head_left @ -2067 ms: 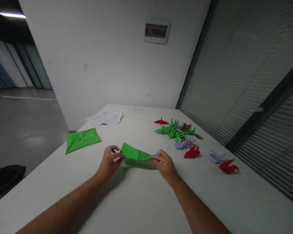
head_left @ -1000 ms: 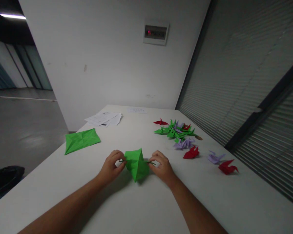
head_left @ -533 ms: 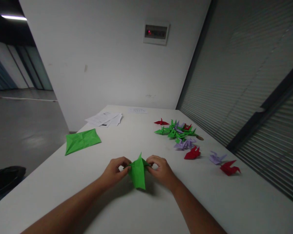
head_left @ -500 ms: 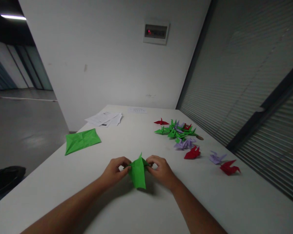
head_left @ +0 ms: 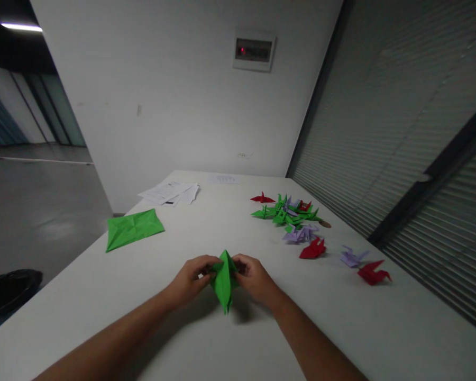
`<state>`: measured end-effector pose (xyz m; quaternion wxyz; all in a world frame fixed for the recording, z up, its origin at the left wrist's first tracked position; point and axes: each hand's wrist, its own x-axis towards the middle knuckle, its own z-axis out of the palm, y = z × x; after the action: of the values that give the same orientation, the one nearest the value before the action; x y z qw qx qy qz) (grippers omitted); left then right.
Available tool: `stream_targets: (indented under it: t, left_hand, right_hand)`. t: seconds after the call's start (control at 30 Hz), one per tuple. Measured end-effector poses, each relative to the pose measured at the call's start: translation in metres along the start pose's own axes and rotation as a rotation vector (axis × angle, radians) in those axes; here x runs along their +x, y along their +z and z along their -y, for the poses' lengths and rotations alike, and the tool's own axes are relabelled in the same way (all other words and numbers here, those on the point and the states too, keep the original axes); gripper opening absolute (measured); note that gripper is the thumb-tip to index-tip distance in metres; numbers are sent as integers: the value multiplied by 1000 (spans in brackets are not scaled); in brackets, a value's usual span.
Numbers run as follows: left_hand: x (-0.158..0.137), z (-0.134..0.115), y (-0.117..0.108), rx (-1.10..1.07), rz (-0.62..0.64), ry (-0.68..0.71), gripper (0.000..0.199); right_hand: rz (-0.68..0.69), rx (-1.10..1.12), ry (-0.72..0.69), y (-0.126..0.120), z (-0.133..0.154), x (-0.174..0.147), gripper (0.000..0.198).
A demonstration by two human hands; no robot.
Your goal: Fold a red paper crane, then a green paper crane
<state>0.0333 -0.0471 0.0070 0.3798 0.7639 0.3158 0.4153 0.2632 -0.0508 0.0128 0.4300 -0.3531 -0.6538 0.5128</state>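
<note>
From where I stand, a pointed, partly folded piece of green paper (head_left: 222, 280) sits between the person's two hands, over the white desk (head_left: 214, 349). The left hand (head_left: 194, 276) has its grip pinched on the paper's left side, and the right hand (head_left: 257, 278) pinches the right; the tips jut out between them, away from and toward the person. A flat, creased green paper sheet (head_left: 135, 228) lies well to the left, folded green, purple and red paper cranes (head_left: 281, 216) to the right.
</note>
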Motion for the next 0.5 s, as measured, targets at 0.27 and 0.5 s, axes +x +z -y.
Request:
stream_targets:
  t: [0.27,0.5]
  left_hand:
    - [1,-5,1,-168,-67,-113,19]
    - [4,-13,8,-401,-96,-266,33]
  right_hand:
    - [-61,24,54,0,-3,3,36]
    - [-97,110,94,2,6,0,40]
